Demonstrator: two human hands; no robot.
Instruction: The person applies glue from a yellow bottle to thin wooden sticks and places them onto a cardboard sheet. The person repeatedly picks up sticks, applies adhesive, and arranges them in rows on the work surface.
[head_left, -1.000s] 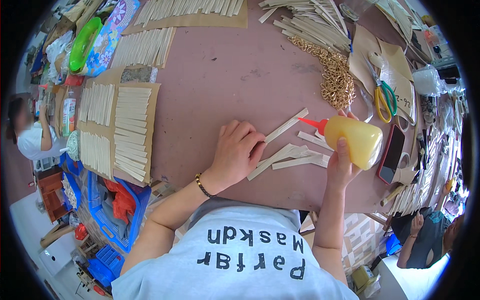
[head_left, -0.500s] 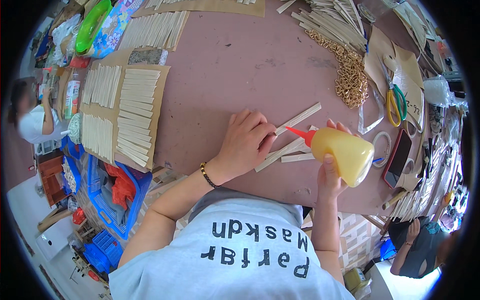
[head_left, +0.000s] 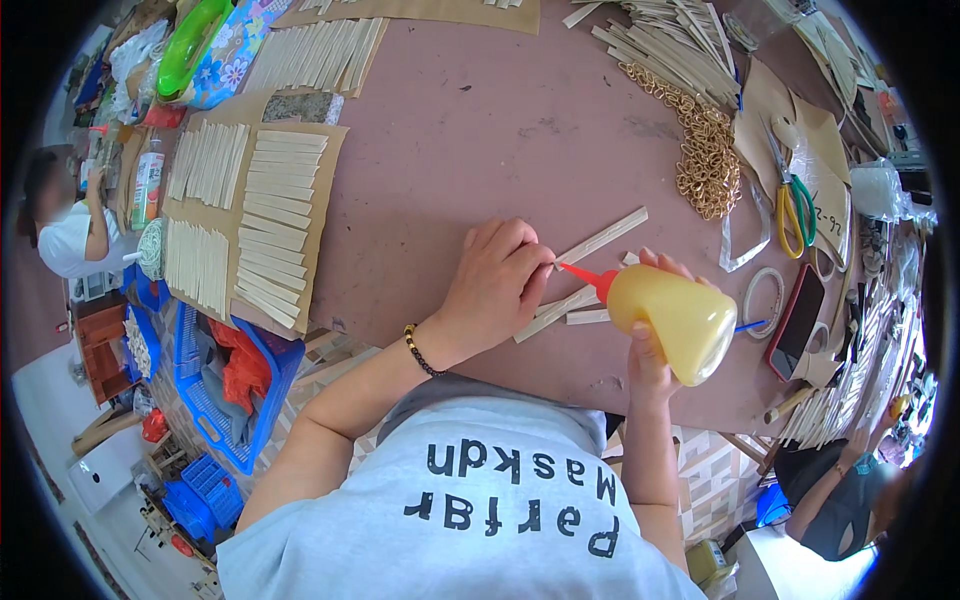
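My left hand [head_left: 500, 282] is closed in a pinch on the near end of a narrow pale strip [head_left: 612, 232], which slants away to the right just above the table. My right hand [head_left: 650, 362] wraps round a squeeze bottle [head_left: 668, 315] of yellowish liquid, probably glue. The bottle is tilted, and its red nozzle [head_left: 585, 276] points left, its tip at or very close to the strip beside my left fingertips. More pale strips [head_left: 555, 312] lie beneath the nozzle, partly covered by my left hand and the bottle.
Boards with rows of pale strips [head_left: 275, 215] lie at the left. Gold-coloured chain [head_left: 708, 160], scissors [head_left: 785, 190], a tape roll [head_left: 764, 300] and a phone [head_left: 797, 322] lie at the right. A blue basket [head_left: 222, 425] stands below the table's left edge. Two other people [head_left: 75, 235] are at the sides.
My right hand has brought the bottle left and slightly down, so the nozzle tip moved closer to my left fingertips. My left hand keeps its pinch. The view shifted slightly.
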